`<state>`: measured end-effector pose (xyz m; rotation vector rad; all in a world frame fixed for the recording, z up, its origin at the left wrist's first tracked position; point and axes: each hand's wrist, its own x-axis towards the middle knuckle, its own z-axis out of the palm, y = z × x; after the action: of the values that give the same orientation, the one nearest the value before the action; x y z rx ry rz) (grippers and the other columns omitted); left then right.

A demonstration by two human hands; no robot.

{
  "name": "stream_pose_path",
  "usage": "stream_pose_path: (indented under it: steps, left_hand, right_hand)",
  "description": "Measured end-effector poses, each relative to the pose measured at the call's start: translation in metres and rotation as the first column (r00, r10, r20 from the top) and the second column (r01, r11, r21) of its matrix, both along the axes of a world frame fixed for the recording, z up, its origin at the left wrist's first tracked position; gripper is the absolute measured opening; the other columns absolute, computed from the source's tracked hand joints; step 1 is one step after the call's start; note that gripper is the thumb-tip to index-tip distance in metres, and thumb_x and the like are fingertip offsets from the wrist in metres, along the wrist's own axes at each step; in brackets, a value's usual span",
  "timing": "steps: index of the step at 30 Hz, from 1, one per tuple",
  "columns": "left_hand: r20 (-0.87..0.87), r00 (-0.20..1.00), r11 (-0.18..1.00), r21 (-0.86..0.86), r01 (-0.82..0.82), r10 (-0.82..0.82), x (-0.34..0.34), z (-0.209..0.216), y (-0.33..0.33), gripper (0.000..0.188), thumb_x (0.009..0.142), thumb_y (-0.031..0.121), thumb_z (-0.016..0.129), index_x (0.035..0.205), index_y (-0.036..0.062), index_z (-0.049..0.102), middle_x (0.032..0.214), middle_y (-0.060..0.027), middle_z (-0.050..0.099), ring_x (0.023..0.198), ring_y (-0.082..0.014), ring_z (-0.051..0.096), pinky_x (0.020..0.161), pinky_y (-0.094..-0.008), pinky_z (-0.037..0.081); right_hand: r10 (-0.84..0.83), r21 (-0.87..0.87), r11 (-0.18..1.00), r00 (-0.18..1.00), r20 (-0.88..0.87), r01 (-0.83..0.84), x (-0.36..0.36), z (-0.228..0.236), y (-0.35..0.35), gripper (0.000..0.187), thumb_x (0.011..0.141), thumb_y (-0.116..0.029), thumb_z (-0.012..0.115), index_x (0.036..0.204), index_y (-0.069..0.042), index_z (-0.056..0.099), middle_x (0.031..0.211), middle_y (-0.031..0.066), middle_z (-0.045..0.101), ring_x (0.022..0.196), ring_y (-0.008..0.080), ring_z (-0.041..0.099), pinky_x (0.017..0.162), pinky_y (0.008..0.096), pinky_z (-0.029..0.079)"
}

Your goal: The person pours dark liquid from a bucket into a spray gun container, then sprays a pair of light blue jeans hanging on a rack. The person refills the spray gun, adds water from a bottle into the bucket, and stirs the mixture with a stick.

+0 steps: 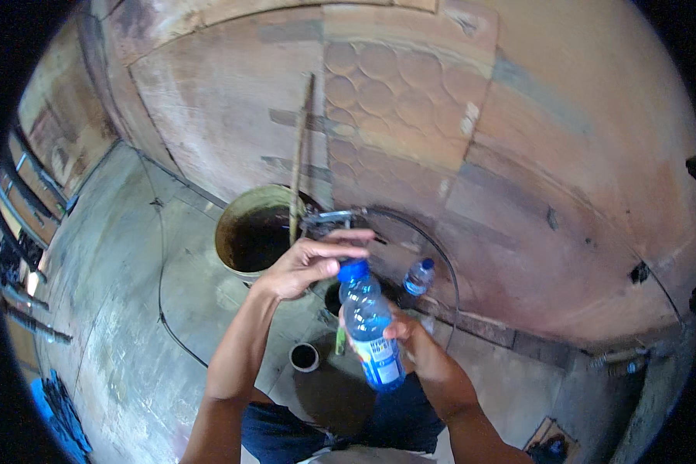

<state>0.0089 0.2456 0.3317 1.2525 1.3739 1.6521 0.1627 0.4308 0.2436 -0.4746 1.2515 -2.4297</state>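
My right hand [400, 325] is wrapped round the body of a clear plastic bottle [367, 315] with a blue cap [353, 271] and a blue-white label. The bottle stands tilted in front of me, its cap end away from me. Beside the cap is my left hand [305, 267], fingers stretched out above it and thumb close to its left side. Whether the thumb touches the cap I cannot tell. Farther back, a second bottle [419, 277] with a blue cap stands near the wall.
A large bucket [226, 240] with a dark inside stands ahead, a long stick [301, 147] leaning in it. Right of it lies a metal-handled tool [336, 216] by a black hose [441, 247]. A small pot [305, 357] of dark contents and a green object [340, 340] sit nearer.
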Motion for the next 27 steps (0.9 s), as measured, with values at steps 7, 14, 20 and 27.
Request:
stream_pose_path:
  steps: [7,14,20,27]
  left_hand:
    - [-0.023,0.845,0.841,-0.079,-0.535,0.535,-0.009,-0.074,-0.060,0.065,0.101,0.043,0.061,0.147,-0.0024,0.053,0.153,-0.0172,0.053,0.143,-0.0274,0.046,0.122,-0.0416,0.029]
    - [-0.173,0.351,0.304,-0.251,-0.919,0.920,0.015,-0.185,-0.243,0.013,0.101,0.012,0.068,0.100,0.0000,0.069,0.136,-0.0209,0.065,0.131,-0.0277,0.058,0.113,-0.0416,0.041]
    - [-0.722,0.087,-0.048,-0.165,-0.985,0.686,0.096,-0.253,-0.327,0.012,0.091,0.007,0.075,0.089,0.0001,0.065,0.111,-0.0182,0.071,0.109,-0.0329,0.066,0.101,-0.0453,0.047]
    - [-0.865,0.007,-0.209,-0.129,-0.969,0.501,0.165,-0.270,-0.325,0.012,0.090,0.009,0.076,0.087,0.0019,0.066,0.122,-0.0161,0.068,0.124,-0.0378,0.058,0.106,-0.0513,0.044]
  right_hand:
    - [-0.731,0.448,0.492,0.633,-0.254,0.747,0.099,-0.001,0.157,0.080,0.068,-0.034,0.092,0.133,-0.002,0.058,0.116,0.0084,0.069,0.104,0.0211,0.068,0.090,0.0365,0.056]
    - [-0.843,0.566,-0.212,0.143,-0.518,0.797,0.148,-0.099,0.272,0.051,0.081,-0.023,0.088,0.121,-0.001,0.064,0.108,0.0077,0.072,0.095,0.0193,0.069,0.085,0.0369,0.056]
    - [-0.845,0.853,-0.424,0.205,-0.494,0.305,0.136,-0.255,0.277,0.063,0.065,-0.039,0.097,0.105,0.000,0.068,0.076,0.0124,0.074,0.071,0.0276,0.072,0.071,0.0468,0.056]
    - [-0.721,0.784,-0.555,0.310,-0.620,0.278,0.087,-0.335,0.248,0.085,0.062,-0.044,0.098,0.122,0.001,0.057,0.093,0.0152,0.075,0.084,0.0346,0.073,0.078,0.0471,0.058]
